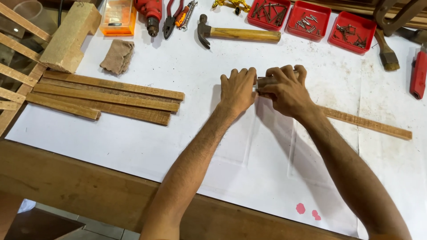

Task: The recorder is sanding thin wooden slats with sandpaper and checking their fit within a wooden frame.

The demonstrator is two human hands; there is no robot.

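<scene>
A long thin wooden strip (369, 123) lies on the white table sheet (178, 133), running from under my hands out to the right. My right hand (287, 89) is closed over its left end. Pressed next to it, my left hand (238, 89) curls its fingers over the same end. A short piece of the strip (265, 81) shows between the two hands. What else the fingers hold is hidden.
A stack of wooden strips (106, 95) lies at left beside a wood block (66, 38) and a folded cloth (118, 55). Along the back are a hammer (240, 34), pliers (171, 20), a drill (151, 13), three red nail trays (309, 20), a brush (388, 55) and a red cutter (419, 73).
</scene>
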